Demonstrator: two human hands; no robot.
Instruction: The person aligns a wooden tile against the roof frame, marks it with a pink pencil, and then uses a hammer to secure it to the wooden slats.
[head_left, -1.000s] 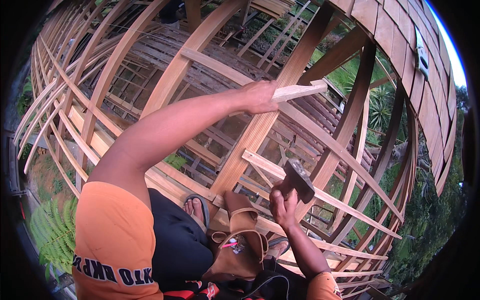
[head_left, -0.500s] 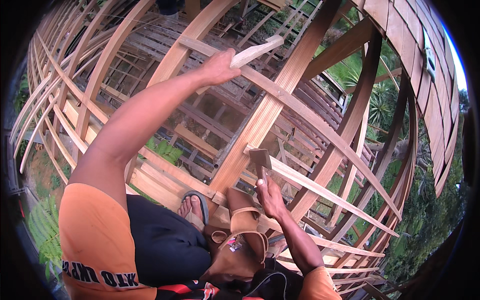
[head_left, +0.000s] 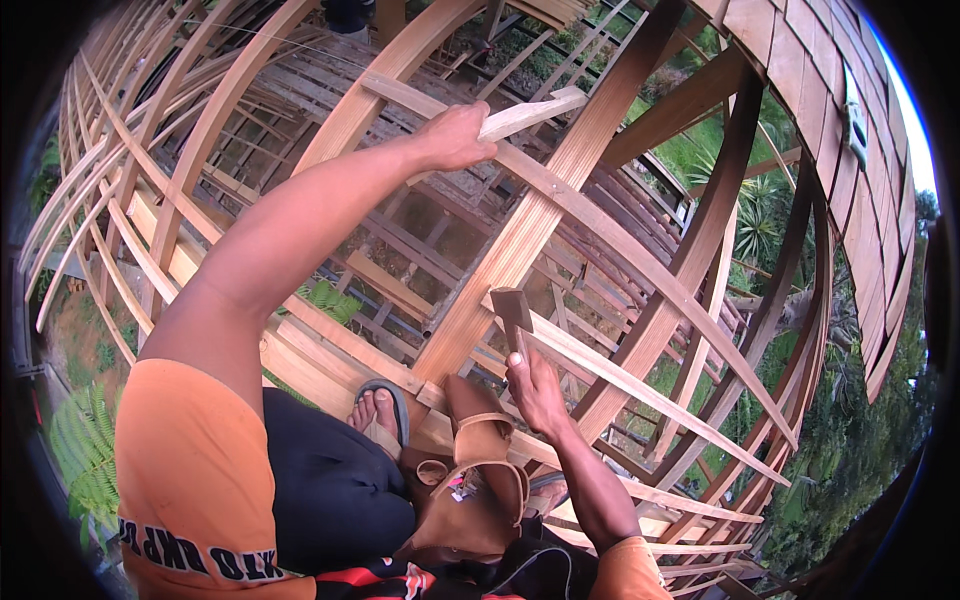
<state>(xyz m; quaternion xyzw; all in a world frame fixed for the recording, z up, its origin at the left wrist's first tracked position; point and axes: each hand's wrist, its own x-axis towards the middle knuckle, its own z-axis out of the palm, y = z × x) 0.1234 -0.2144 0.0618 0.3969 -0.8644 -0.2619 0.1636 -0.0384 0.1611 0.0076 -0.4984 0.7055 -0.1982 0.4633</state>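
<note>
My left hand [head_left: 458, 138], arm stretched out to the far side, is closed around a short, pale wooden stick [head_left: 535, 115]. It is held at a long wooden batten [head_left: 640, 255] that crosses the curved timber ribs; whether the stick touches the batten I cannot tell. Nearer to me, my right hand [head_left: 538, 395] grips a hatchet [head_left: 512, 308], its broad dark metal head upward. That head is in front of the end of a lower pale batten [head_left: 640, 382], beside a wide rib [head_left: 495, 275].
A brown leather tool pouch [head_left: 470, 500] hangs at my waist. My sandalled foot [head_left: 380, 415] stands on a timber beam. Wooden shingles [head_left: 800, 70] cover the upper right, where a level [head_left: 854, 120] lies. Between the ribs, stacked boards and greenery show far below.
My left hand and the stick have shifted slightly to the right. The hatchet head has moved a little up and left and turned slightly in my right hand.
</note>
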